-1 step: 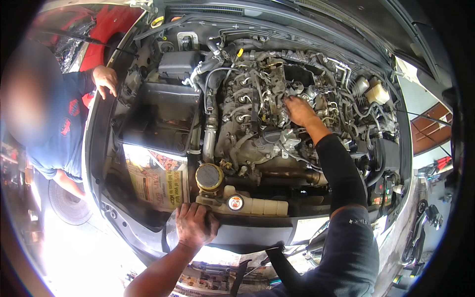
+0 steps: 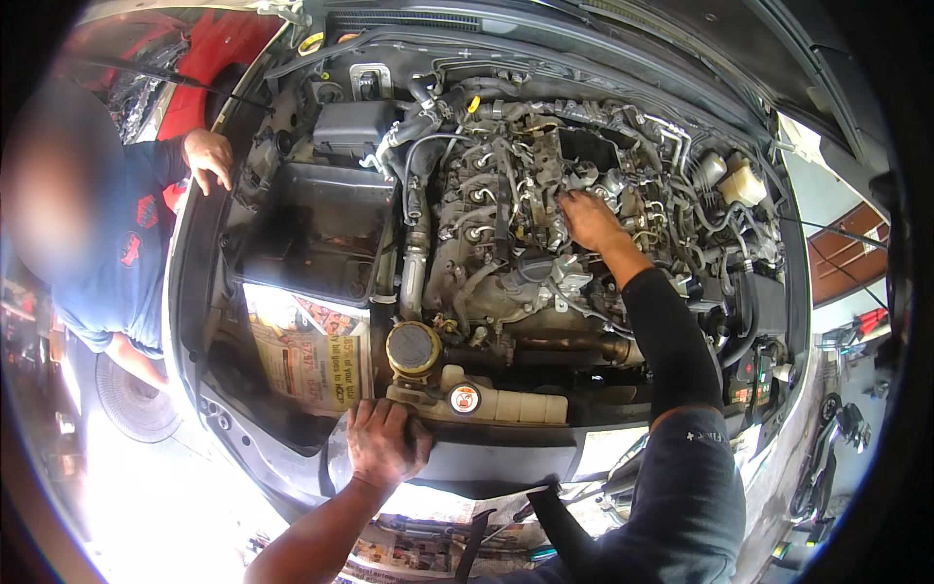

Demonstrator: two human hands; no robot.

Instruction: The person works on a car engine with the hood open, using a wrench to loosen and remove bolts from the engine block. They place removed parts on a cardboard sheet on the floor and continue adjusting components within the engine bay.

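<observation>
In the middle of a vehicle's engine bay, my right hand (image 2: 592, 220) reaches down among the metal parts of the exposed engine (image 2: 486, 209). Its fingers are closed, and the engine parts and the hand itself hide what they hold. A dark sleeve (image 2: 671, 341) covers that forearm. My left hand (image 2: 386, 443) leans on the dark front panel (image 2: 501, 459), fingers curled over it. Just beyond that hand are a round yellowish-rimmed cap (image 2: 413, 348) and a pale plastic reservoir (image 2: 516, 406) with a small round cap (image 2: 464, 398).
At the left fender another person (image 2: 107, 224) rests a hand (image 2: 207, 159) on the edge. An open black box (image 2: 321, 229) occupies the bay's left side, with newspaper (image 2: 311, 355) in front of it. Tools (image 2: 418, 530) lie below the front panel. The raised hood (image 2: 778, 58) hangs overhead.
</observation>
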